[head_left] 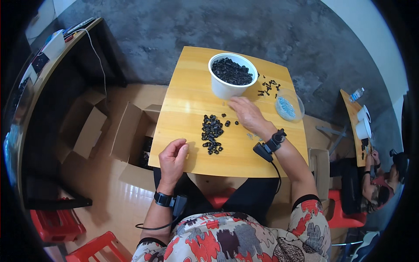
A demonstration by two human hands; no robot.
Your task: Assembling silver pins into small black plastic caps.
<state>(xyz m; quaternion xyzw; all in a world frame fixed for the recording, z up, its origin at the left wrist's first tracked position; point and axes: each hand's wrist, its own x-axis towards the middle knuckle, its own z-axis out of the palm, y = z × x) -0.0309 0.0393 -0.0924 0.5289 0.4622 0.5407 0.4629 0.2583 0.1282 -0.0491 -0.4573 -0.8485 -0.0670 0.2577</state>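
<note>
Cannot tell any grip beneath right hand (248, 113), stretched palm-down just short of white bucket (226, 90) at table's (181, 102) twelve o'clock; nor inside left hand (172, 158), loosely curled at eight, near black parts (211, 131) toward seven.

no legible lettering; bottle label (357, 94), too small to read

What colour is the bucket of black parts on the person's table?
The bucket is white, best seen in the head view.
</note>
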